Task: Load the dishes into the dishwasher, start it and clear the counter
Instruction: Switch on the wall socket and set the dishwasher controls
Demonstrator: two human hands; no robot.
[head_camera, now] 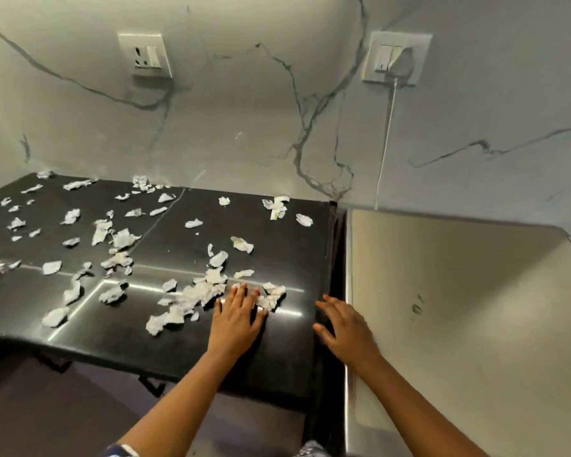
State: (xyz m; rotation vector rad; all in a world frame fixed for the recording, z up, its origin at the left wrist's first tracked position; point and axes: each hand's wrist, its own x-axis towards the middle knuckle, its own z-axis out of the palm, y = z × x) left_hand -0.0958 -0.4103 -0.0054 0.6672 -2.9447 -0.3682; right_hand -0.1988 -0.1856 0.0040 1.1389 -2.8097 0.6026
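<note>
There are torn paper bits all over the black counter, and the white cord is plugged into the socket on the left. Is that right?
Not quite. The head view shows the white cord plugged into the socket on the right, not the left socket, which looks empty. The torn paper bits do lie all over the black counter.

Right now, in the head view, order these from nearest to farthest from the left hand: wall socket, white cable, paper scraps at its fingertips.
1. Paper scraps, under the left hand.
2. White cable, right, on the wall.
3. Wall socket, upper left wall.
</note>
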